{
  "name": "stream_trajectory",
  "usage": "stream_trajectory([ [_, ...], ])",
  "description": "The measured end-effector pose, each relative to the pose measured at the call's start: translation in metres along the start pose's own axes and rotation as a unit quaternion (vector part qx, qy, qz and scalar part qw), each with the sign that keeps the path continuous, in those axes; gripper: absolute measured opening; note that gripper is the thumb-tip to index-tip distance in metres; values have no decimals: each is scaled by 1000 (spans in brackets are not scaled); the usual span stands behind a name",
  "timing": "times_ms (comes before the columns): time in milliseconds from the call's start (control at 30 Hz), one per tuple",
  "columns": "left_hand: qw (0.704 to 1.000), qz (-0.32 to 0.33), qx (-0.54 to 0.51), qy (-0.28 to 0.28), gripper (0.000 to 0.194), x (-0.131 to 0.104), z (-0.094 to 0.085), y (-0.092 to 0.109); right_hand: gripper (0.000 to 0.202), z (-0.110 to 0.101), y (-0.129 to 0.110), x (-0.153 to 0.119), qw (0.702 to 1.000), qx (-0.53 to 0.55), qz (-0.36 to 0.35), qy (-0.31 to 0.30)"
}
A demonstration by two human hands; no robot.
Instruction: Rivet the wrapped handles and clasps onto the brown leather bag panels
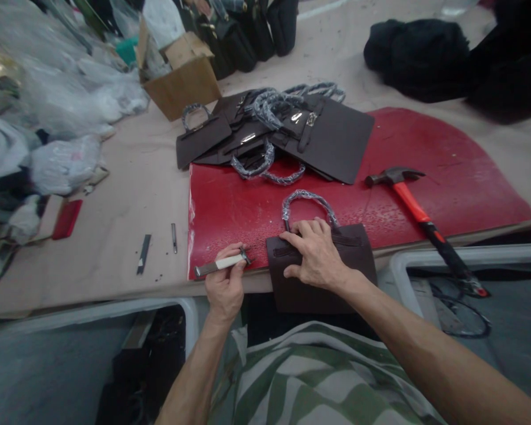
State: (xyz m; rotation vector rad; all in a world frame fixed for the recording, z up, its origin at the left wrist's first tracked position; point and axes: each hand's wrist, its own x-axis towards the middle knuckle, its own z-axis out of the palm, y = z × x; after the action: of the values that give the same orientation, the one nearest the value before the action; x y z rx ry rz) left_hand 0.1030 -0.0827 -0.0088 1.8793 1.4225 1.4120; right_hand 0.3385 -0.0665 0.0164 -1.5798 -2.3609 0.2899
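Note:
My left hand (pixel 225 289) is closed around a short metal hand tool (pixel 221 264), like a punch, with white wrapping along its middle. It lies roughly level, its forked-looking end pointing right, close to the left edge of a dark brown handbag panel (pixel 321 295). My right hand (pixel 315 251) rests on that panel with the fingers spread, below its plastic-wrapped handle (pixel 307 195). The panel lies partly on a red board (pixel 234 206) and hangs over the table's front edge. What is under my right palm is hidden.
More dark handbag panels (pixel 336 136) with wrapped handles are piled behind. A claw hammer (pixel 416 206) lies at the right, its grip past the board's edge. A flat dark strip (pixel 144 254) and a small metal rod (pixel 174 238) lie left. A cardboard box (pixel 183 85) stands behind.

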Motion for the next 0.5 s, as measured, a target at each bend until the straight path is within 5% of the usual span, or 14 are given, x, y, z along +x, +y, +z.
stream_trajectory([
  [267, 994, 72, -71, -51, 13, -2, 35, 18, 81, 0, 0, 0, 1000, 2, -3, 3],
  [500, 992, 91, -65, -61, 11, 0, 42, 13, 74, -1, 0, -1, 1000, 7, -1, 6],
])
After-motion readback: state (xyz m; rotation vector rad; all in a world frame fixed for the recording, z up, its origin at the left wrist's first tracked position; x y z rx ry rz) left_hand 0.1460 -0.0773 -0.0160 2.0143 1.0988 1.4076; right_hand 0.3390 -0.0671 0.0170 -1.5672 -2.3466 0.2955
